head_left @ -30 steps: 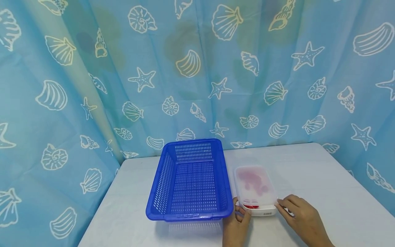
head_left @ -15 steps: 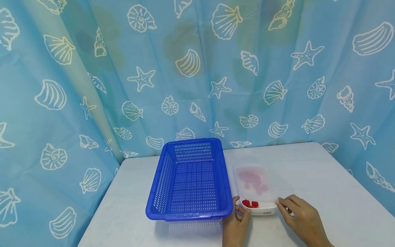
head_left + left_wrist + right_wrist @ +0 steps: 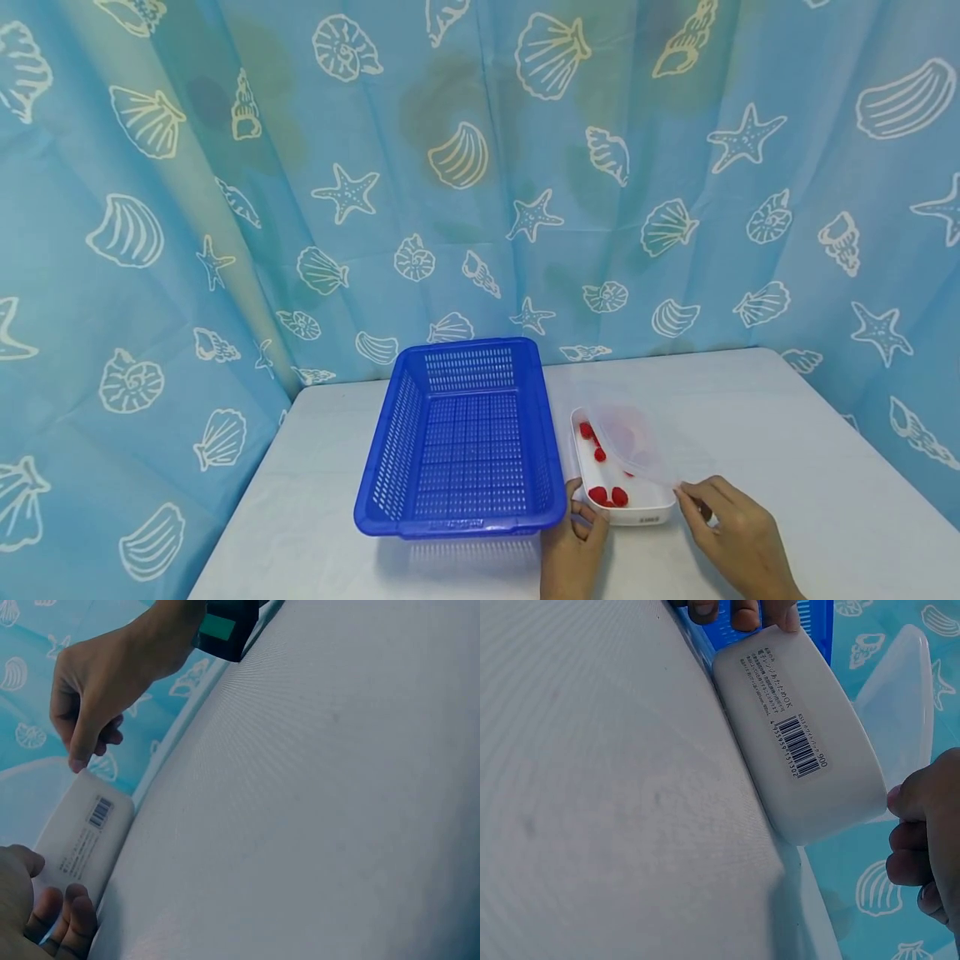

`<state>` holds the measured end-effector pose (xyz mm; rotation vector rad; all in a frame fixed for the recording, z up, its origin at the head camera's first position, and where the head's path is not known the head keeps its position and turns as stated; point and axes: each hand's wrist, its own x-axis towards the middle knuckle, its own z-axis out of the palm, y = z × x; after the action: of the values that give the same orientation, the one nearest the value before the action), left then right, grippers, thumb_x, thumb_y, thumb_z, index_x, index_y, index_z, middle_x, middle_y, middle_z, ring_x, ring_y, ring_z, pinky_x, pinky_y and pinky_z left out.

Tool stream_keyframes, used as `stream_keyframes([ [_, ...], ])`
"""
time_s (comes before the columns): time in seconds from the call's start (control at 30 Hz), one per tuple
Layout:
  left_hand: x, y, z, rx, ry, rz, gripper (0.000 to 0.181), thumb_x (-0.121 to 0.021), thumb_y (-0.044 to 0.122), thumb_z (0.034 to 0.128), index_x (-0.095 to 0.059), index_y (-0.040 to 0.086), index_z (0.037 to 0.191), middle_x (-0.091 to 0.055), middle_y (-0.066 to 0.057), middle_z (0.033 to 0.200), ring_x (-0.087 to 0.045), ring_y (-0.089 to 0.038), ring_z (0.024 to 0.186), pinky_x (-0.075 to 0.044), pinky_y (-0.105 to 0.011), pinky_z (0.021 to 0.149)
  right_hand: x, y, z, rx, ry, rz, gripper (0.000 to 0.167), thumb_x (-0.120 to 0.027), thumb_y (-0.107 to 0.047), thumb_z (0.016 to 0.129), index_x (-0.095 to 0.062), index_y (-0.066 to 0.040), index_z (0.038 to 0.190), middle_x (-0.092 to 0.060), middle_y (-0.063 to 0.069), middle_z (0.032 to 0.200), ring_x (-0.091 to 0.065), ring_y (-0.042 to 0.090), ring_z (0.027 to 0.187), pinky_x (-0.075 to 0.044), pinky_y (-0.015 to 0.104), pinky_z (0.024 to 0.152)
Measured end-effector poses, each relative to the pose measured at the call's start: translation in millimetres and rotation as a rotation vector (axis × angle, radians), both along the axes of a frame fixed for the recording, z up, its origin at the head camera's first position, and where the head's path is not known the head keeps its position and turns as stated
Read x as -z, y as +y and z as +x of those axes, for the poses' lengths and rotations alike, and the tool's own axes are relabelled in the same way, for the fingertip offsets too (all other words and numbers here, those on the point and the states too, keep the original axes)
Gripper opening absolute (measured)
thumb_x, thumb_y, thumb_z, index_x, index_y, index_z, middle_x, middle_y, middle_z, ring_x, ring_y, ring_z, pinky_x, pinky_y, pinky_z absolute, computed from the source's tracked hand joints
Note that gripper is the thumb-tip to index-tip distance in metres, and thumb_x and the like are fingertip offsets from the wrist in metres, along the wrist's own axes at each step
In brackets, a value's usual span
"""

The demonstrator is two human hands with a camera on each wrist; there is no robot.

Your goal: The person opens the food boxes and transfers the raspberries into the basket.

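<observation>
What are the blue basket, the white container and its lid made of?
Blue basket: probably glossy plastic, from its sheen and molded slots. White container: likely smooth, opaque plastic, given the rounded wall. Lid: apparently thin, frosted plastic, being hazily see-through.

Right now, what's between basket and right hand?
The box with red pieces in it, its part-raised lid, and the left hand at the near left corner. Head view shows it.

Blue curtain (image 3: 472, 217) printed with pale shells and starfish, hanging in folds across the top and down both sides of the head view. White table (image 3: 757, 417) along the bottom; rectangular blue basket (image 3: 459, 527), perforated, at lower centre.
</observation>
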<state>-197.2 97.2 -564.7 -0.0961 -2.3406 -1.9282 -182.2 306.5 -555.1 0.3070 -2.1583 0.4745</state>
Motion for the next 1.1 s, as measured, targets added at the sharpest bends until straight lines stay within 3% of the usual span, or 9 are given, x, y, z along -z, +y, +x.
stream_keyframes([
  [0.1,0.0,0.1,0.3,0.002,-0.008,-0.005,0.042,-0.073,0.021,0.0898,-0.059,0.016,0.129,-0.052,0.014,0.084,-0.048,0.001,0.063,-0.045,-0.02,0.056,1.0,0.0,0.3,0.012,-0.015,-0.008,0.061,-0.041,-0.055,0.101,-0.072,-0.008,0.078,-0.057,-0.01,0.07,-0.047,0.001,0.058,-0.039,0.012,0.051],
  [0.17,0.3,0.1,0.1,0.005,-0.01,-0.01,0.042,-0.073,0.021,0.0902,-0.058,0.015,0.129,-0.052,0.014,0.084,-0.048,0.0,0.063,-0.045,-0.02,0.056,1.3,-0.3,0.7,0.021,-0.032,-0.018,0.043,-0.061,-0.045,0.096,-0.071,-0.008,0.078,-0.056,-0.01,0.07,-0.046,0.002,0.057,-0.039,0.012,0.051],
  [0.27,0.7,0.1,-0.7,0.011,-0.039,-0.014,0.042,-0.073,0.021,0.0905,-0.058,0.016,0.13,-0.052,0.014,0.085,-0.048,0.0,0.064,-0.045,-0.02,0.057,1.8,-1.3,1.3,0.053,-0.065,-0.033,0.019,-0.084,-0.02,0.079,-0.07,-0.007,0.078,-0.057,-0.009,0.069,-0.046,0.003,0.057,-0.039,0.01,0.052],
  [0.33,0.5,0.2,-1.5,0.017,-0.06,-0.015,0.042,-0.073,0.021,0.0907,-0.058,0.016,0.13,-0.051,0.013,0.085,-0.048,-0.001,0.064,-0.045,-0.02,0.057,1.9,-2.2,1.6,0.071,-0.082,-0.051,0.022,-0.087,-0.002,0.064,-0.071,-0.006,0.078,-0.057,-0.008,0.069,-0.046,0.004,0.057,-0.039,0.01,0.052],
  [0.37,0.5,0.3,-1.9,0.018,-0.07,-0.015,0.042,-0.073,0.021,0.0907,-0.058,0.016,0.13,-0.051,0.013,0.085,-0.049,-0.001,0.064,-0.045,-0.02,0.057,2.3,-2.7,1.5,0.078,-0.088,-0.061,0.024,-0.088,0.0,0.062,-0.071,-0.006,0.077,-0.058,-0.008,0.069,-0.046,0.004,0.057,-0.038,0.009,0.052],
  [0.63,0.4,1.8,-1.4,0.005,-0.077,-0.021,0.042,-0.073,0.02,0.0901,-0.059,0.017,0.129,-0.051,0.014,0.084,-0.049,-0.001,0.064,-0.045,-0.02,0.057,2.3,-6.4,1.7,0.072,-0.082,-0.161,0.019,-0.085,0.002,0.067,-0.071,-0.009,0.074,-0.056,-0.012,0.068,-0.046,0.004,0.057,-0.036,0.009,0.052],
  [0.87,-2.9,2.1,-3.3,0.014,-0.134,-0.021,0.042,-0.073,0.02,0.0905,-0.058,0.019,0.129,-0.052,0.012,0.086,-0.049,-0.003,0.067,-0.044,-0.02,0.059,2.2,-6.7,-0.3,0.087,-0.035,-0.229,0.022,-0.082,0.005,0.069,-0.069,-0.012,0.073,-0.057,-0.011,0.068,-0.048,0.002,0.057,-0.039,0.009,0.055],
  [1.1,-5.2,2.0,-3.4,0.011,-0.149,-0.028,0.041,-0.073,0.018,0.09,-0.059,0.018,0.129,-0.052,0.011,0.085,-0.049,-0.004,0.066,-0.043,-0.02,0.058,2.3,-6.4,-0.8,0.114,-0.024,-0.485,0.018,-0.081,0.007,0.075,-0.072,-0.009,0.075,-0.064,-0.004,0.072,-0.052,-0.004,0.063,-0.04,0.009,0.058],
])
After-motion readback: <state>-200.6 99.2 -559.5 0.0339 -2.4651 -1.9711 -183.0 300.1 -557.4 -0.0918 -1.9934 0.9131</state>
